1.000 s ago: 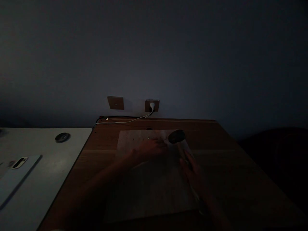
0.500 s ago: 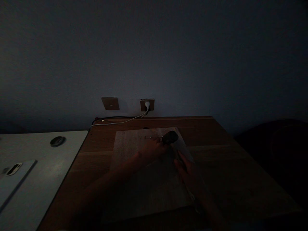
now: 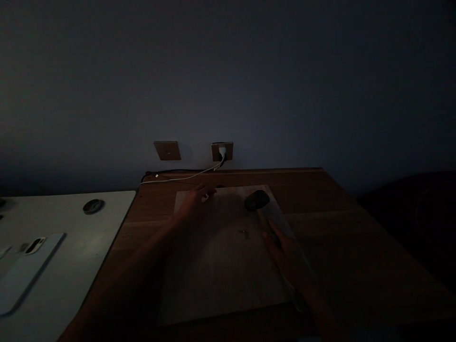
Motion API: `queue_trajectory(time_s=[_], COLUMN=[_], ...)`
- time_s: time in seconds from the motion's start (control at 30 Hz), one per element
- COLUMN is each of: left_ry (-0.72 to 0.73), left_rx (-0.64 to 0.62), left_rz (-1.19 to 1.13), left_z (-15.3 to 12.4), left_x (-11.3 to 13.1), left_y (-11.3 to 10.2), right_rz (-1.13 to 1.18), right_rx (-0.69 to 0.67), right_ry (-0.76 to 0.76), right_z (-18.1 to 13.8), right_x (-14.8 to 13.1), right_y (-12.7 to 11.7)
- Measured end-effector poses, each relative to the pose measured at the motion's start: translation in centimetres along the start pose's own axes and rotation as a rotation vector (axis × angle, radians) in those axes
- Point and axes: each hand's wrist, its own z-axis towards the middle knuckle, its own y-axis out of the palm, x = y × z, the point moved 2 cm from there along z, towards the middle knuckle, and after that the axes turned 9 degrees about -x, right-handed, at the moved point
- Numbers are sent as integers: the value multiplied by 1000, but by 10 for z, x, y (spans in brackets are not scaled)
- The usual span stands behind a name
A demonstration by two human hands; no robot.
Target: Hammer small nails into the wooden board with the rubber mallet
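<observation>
The scene is very dark. A pale wooden board [image 3: 221, 280] lies on a brown wooden table [image 3: 342, 247]. My right hand [image 3: 285, 254] is closed round the handle of a hammer, whose dark head [image 3: 256, 200] hangs over the board's far right part. My left hand [image 3: 197, 198] reaches to the board's far left edge, fingers pinched together near something small that I cannot make out. A small nail [image 3: 244, 232] sits on the board between my hands.
Two wall sockets [image 3: 167, 150] sit above the table; a white plug [image 3: 222, 152] and cable run along its far edge. To the left stands a white table [image 3: 71, 266] with a phone [image 3: 24, 268] and a small round dark object [image 3: 93, 205].
My left hand has moved from beside the hammer head leftwards and farther away, to the board's far edge. The hammer head has stayed near the same spot. A nail now shows on the board.
</observation>
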Motion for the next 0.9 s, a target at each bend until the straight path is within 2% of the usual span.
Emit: queue_trajectory(time_s=[0.2,0.5,0.8,0.9], left_ry=[-96,-162,-57,-30], left_rx=[-75,-66,-108,-124], left_rz=[-67,-79,-66,-85], left_z=[-7,-9,-9,-8], left_x=[-12,-17,-15,-14], left_y=[11,10,12,12], right_rz=[-77,-86,-105,-91], right_rx=[-23,-50,-66,-40], right_ry=[9,5,31,-33], right_z=[0,-1,-1,-1], right_x=[-2,-7,-6,-12], right_y=[2,1,1,2])
